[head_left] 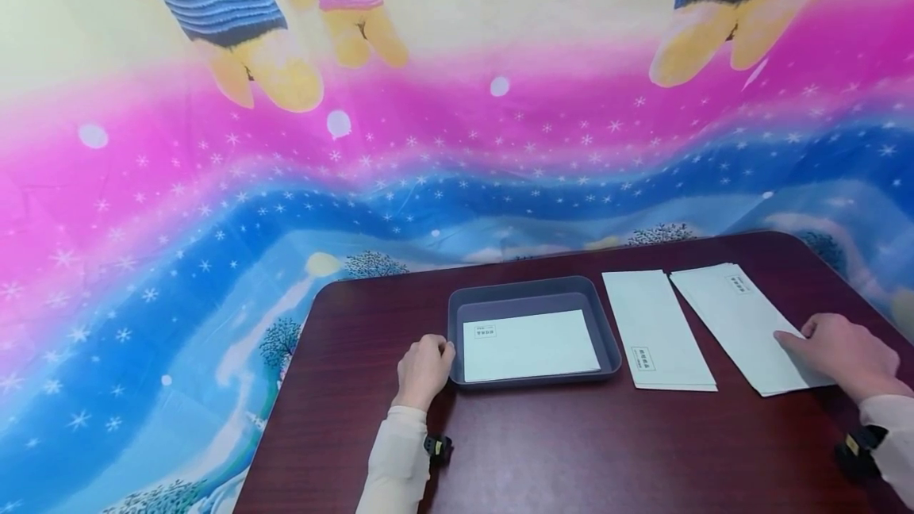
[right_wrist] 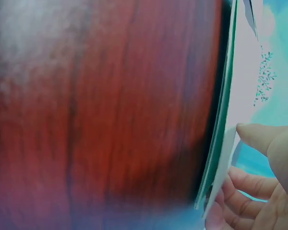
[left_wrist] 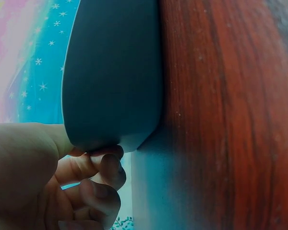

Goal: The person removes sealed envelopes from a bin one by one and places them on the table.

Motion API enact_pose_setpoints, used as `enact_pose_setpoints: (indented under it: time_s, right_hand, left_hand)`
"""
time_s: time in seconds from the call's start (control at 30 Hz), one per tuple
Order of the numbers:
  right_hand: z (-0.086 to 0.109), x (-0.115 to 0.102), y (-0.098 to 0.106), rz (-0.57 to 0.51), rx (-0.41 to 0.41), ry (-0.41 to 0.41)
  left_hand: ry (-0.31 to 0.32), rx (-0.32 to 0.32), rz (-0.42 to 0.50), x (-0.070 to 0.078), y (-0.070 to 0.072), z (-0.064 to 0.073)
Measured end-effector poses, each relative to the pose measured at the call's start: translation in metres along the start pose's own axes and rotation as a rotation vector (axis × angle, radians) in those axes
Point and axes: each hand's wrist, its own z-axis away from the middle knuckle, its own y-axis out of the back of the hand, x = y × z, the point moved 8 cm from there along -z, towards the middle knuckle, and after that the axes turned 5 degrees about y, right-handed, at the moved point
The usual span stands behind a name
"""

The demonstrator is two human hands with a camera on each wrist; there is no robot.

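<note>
A shallow dark grey tray (head_left: 528,292) lies on the table with a white envelope (head_left: 531,351) in it, printed with a small box at its upper left. My left hand (head_left: 421,371) holds the tray's left end; the left wrist view shows the thumb at the rim and curled fingers beneath it. At the right, my right hand (head_left: 850,351) pinches the near right corner of a white envelope (head_left: 750,331) on a fanned pile. In the right wrist view, the thumb lies on its face, fingers are at its edge, and a gap separates it from the layers below.
Between the tray and the right pile lies another small pile of white envelopes (head_left: 660,320), its printed box toward the near end. The dark red-brown wooden table (head_left: 557,450) has rounded far corners. A colourful printed cloth (head_left: 457,141) hangs behind it.
</note>
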Motion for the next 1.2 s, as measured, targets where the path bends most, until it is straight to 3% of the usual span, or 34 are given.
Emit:
enact_pose_setpoints:
  time_s: [0.4,1.2]
  right_hand:
    - [0.002,-0.013,0.011,0.017,-0.006,-0.012]
    - [0.015,-0.069,0.03,-0.012,0.021,0.155]
  left_hand:
    - [0.001,-0.005,0.0,-0.001,-0.001,0.0]
    - [0.009,-0.017,0.006,-0.001,-0.001,0.0]
